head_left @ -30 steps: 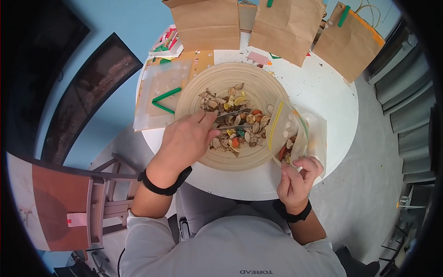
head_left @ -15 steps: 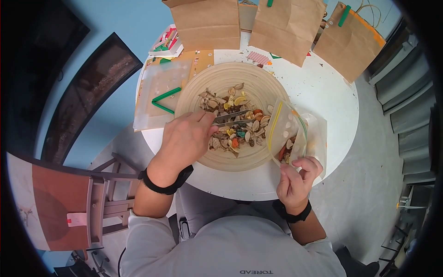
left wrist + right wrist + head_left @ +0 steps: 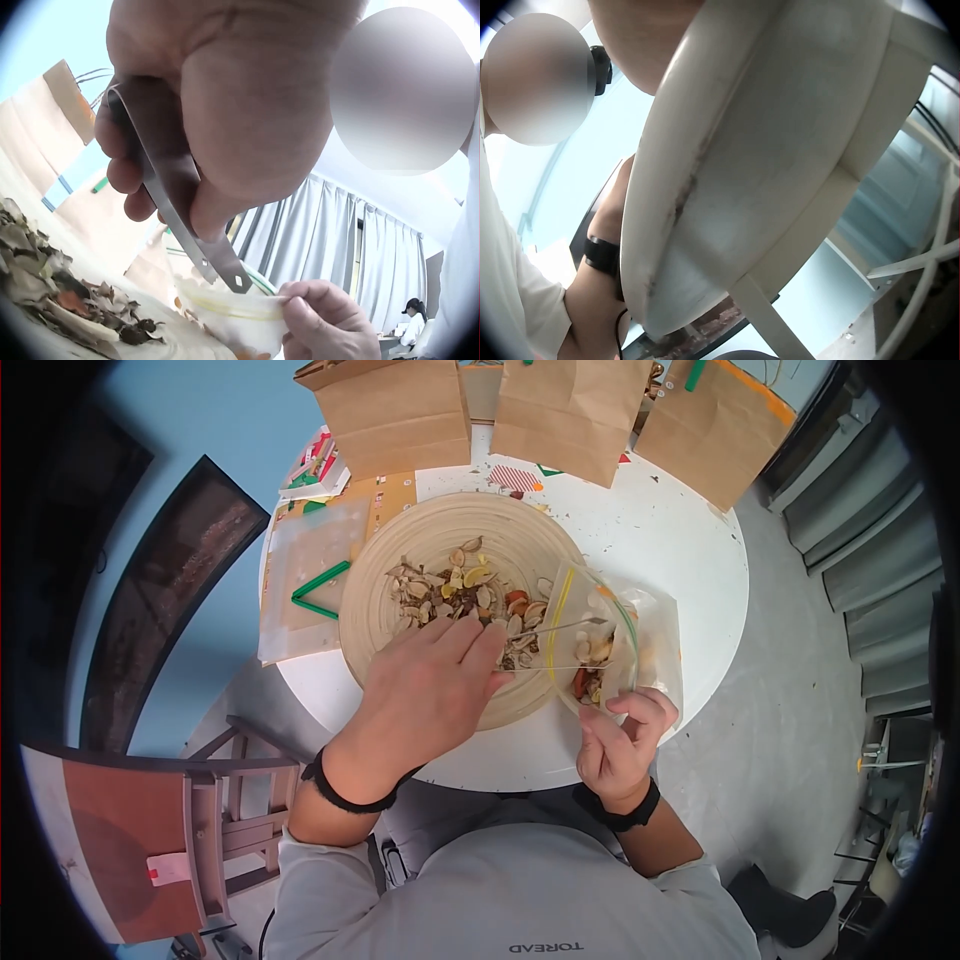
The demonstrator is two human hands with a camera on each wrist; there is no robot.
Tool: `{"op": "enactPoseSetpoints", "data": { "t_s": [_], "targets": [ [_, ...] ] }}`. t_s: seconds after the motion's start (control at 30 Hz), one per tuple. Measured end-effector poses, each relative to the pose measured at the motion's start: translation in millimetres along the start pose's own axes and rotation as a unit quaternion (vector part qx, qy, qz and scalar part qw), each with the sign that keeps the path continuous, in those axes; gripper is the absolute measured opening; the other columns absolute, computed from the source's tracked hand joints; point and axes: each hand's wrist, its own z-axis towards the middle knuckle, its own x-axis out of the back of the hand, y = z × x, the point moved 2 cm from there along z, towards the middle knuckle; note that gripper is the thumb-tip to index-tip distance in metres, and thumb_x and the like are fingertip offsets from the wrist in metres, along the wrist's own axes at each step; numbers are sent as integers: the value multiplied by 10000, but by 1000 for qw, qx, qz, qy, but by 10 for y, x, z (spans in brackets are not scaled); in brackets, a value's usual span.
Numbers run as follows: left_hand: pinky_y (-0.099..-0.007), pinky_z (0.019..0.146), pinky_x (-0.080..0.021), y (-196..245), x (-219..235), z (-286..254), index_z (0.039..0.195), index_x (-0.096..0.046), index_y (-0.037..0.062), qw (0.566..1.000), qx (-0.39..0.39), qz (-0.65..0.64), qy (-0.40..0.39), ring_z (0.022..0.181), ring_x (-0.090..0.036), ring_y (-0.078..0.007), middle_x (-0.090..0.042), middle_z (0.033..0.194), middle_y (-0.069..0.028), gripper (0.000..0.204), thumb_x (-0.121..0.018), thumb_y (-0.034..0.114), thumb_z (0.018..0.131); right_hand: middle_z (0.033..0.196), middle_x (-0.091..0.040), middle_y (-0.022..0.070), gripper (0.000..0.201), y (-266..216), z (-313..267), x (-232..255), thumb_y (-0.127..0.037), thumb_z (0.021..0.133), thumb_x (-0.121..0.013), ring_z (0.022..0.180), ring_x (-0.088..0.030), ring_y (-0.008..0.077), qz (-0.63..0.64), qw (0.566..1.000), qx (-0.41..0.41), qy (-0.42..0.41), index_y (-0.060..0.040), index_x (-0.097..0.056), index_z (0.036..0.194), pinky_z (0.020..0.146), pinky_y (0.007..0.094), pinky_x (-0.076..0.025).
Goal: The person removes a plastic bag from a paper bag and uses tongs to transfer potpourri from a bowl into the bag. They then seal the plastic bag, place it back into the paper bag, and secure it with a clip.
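Note:
Metal tongs (image 3: pixel 174 184) are gripped by the left hand (image 3: pixel 428 682), fingers on one side and thumb on the other. Their tips reach into the mouth of a clear zip bag (image 3: pixel 566 645); whether they pinch a piece is unclear. The right hand (image 3: pixel 626 748) pinches the bag's near edge between thumb and fingers. Dried petals and colored slices lie in the bag's bottom. More dried pieces (image 3: pixel 440 588) are spread on a round wooden plate (image 3: pixel 372 565) left of the bag, partly covered by the left hand.
Brown paper bags (image 3: pixel 400 420) stand along the table's far side. At the left, a green clip (image 3: pixel 322 574) rests on a translucent bag (image 3: pixel 300 550), behind it a box of colored strips (image 3: pixel 318 468). Small scraps dot the white table (image 3: pixel 690 560). A person (image 3: pixel 412 327) sits in the background.
The left hand and tongs have moved right, from over the plate to the bag's mouth. The right hand keeps its hold on the bag. The head view has shifted.

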Motion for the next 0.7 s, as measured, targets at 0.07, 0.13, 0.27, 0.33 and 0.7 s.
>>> {"op": "enactPoseSetpoints", "data": {
  "t_s": [0.07,0.13,0.27,0.33,0.7],
  "targets": [
    [-455,732,-552,-39,23,-20,1197,-650,32,1000,15,-6,10,876,-689,-368,-674,998,-166,430,-825,159,826,1103,-568,85,306,11,-22,17,-17,719,-710,1078,-513,348,-2,1000,4,19,-165,-781,977,985,440,-427],
    [-456,729,-553,-190,147,-160,1213,-639,9,998,50,-13,20,866,-692,-383,-672,1010,-181,419,-807,182,869,1106,-559,83,309,8,-37,57,-11,721,-694,1091,-501,351,-10,1000,6,19,-168,-777,973,995,443,-430],
    [-446,705,-563,-559,383,-559,1227,-643,-9,977,209,42,13,803,-706,-394,-680,984,-190,416,-755,290,960,1116,-547,82,308,48,-125,55,3,731,-666,1130,-475,352,-10,1000,3,24,-174,-766,964,1016,450,-427],
    [-449,701,-564,-678,421,-738,1210,-665,4,967,234,97,-15,804,-710,-388,-688,970,-178,427,-767,321,944,1119,-546,82,308,59,-132,40,10,742,-659,1138,-469,350,-2,1000,0,17,-176,-765,963,1021,452,-421],
    [-441,665,-560,-585,263,-643,1104,-711,66,968,195,131,-89,809,-707,-362,-706,944,-111,391,-771,397,907,1134,-538,86,340,51,-86,10,24,751,-647,1148,-453,345,8,1000,10,-23,-171,-759,1007,1022,454,-414]
  ]
}}
